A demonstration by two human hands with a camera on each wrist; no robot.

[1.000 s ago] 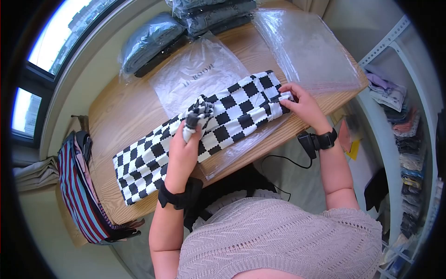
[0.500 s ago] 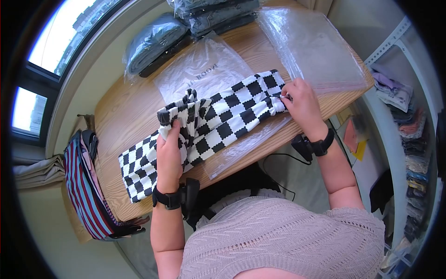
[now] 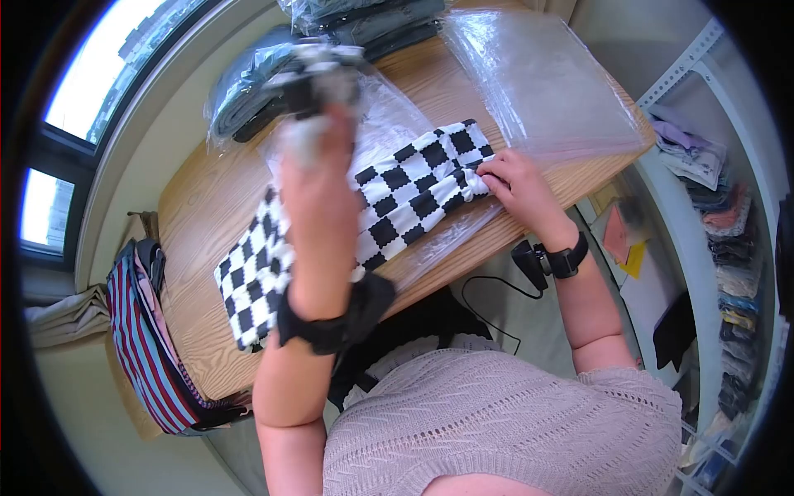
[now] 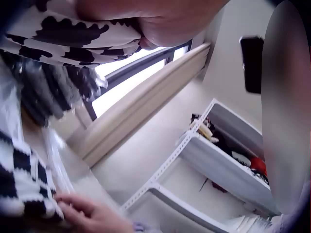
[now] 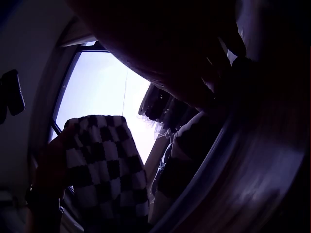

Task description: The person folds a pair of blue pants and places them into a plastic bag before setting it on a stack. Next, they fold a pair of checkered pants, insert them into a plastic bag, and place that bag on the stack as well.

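A black-and-white checkered garment (image 3: pixel 405 186) lies lengthwise across the wooden table. My left hand (image 3: pixel 322 186), blurred, grips a bunched part of it and holds that part up above the table. In the right wrist view the lifted fabric (image 5: pixel 107 165) hangs as a broad sheet from that hand. At the garment's right end my right hand (image 3: pixel 523 188) pinches the edge of the cloth near the table's front. The left wrist view shows checkered fabric (image 4: pixel 73 36) against the left hand, whose fingertips are mostly hidden.
A clear printed bag (image 3: pixel 397 103) lies behind the garment, partly covered. Bagged folded clothes (image 3: pixel 248 91) are stacked at the back, and flat clear bags (image 3: pixel 546 83) lie at the back right. Striped clothing (image 3: pixel 136 347) hangs at the left edge. Shelves (image 3: pixel 703 165) stand to the right.
My left hand has risen and moved away from my body, lifting the bunched cloth higher over the table. The right hand has stayed at the garment's right end.
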